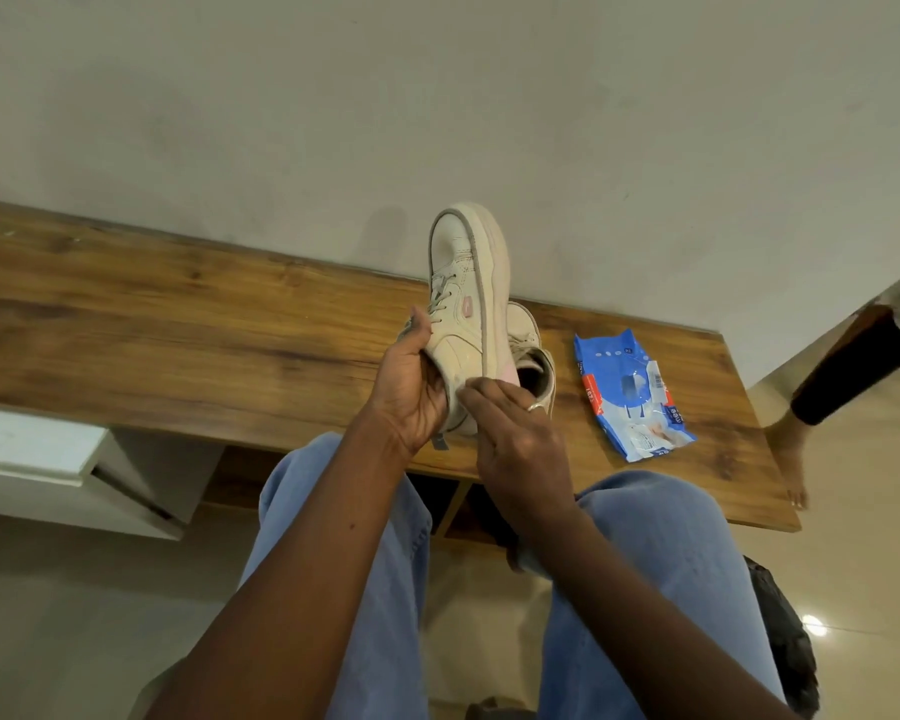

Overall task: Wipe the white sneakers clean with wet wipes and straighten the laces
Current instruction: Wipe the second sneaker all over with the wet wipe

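My left hand [411, 387] grips a white sneaker [463, 283] by its heel end and holds it up on its side, toe pointing away, above the wooden bench [178, 314]. My right hand [510, 433] pinches a small white wet wipe [463, 393] against the heel side of that sneaker. The second white sneaker [531, 356] stands on the bench right behind, partly hidden by the held one. A blue pack of wet wipes [630, 397] lies on the bench to the right.
The bench stands against a pale wall [437, 96]. A white drawer unit [48, 459] is at the left. Another person's leg and bare foot [801, 449] stand by the bench's right end. My knees in blue jeans are below the hands.
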